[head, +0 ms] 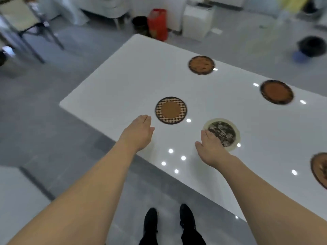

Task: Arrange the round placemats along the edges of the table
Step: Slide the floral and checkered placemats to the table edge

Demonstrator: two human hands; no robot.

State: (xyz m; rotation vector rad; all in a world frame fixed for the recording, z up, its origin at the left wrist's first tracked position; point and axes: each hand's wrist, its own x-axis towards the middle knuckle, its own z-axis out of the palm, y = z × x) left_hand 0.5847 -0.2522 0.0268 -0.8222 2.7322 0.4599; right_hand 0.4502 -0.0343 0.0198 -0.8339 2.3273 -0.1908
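Several round placemats lie on a glossy white table. A brown mat with a checkered rim sits near the left end. My left hand hovers flat just short of it, fingers together, holding nothing. A dark floral mat with a cream rim lies near the front edge, and my right hand rests on its near-left rim, fingers covering part of it. Two brown mats lie along the far edge. Another brown mat is cut off at the right.
Beyond the table's far corner stand a red bag, a black bin and a white appliance. A chair is at the far left, a dark stool at the far right. My feet stand at the near edge.
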